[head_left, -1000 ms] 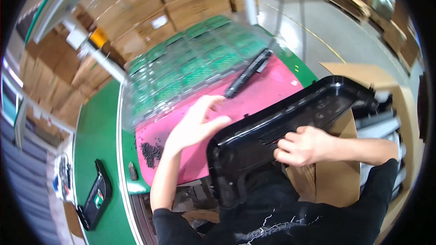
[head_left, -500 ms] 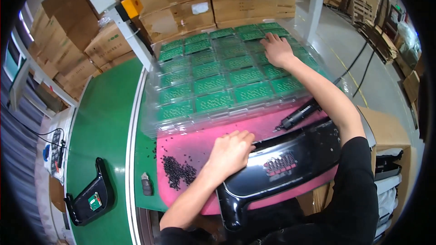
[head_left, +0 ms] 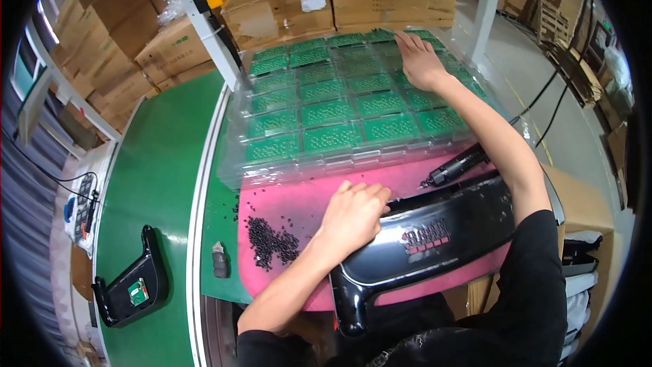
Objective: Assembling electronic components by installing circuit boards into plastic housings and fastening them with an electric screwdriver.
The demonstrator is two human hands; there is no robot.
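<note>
A glossy black plastic housing (head_left: pixel 462 228) with a slotted patch and a projecting leg lies in front of me on a pink mat (head_left: pixel 312 194). My left hand (head_left: pixel 354 214) is closed over its far left edge, fingers curled down. Beyond the mat stands a stack of clear plastic trays (head_left: pixel 326 163) filled with rows of green circuit boards (head_left: pixel 380 103). My right hand (head_left: pixel 422 61) reaches over the stack, fingertips at the boards in the far rows. Its thumb is hidden, so any grip on a board cannot be made out. Below my right forearm lies a black electric screwdriver (head_left: pixel 458 165).
Small black screws (head_left: pixel 268 241) lie heaped on the mat's left. A small dark block-like item (head_left: pixel 219 261) sits beside it. Another black housing (head_left: pixel 139 282) holding a circuit board rests on the green surface (head_left: pixel 163 163) at left. Cardboard boxes (head_left: pixel 278 17) stand behind.
My right hand has moved farther away over the trays, toward the far row of boards. My left hand stays on the housing. The whole view has shifted slightly.
</note>
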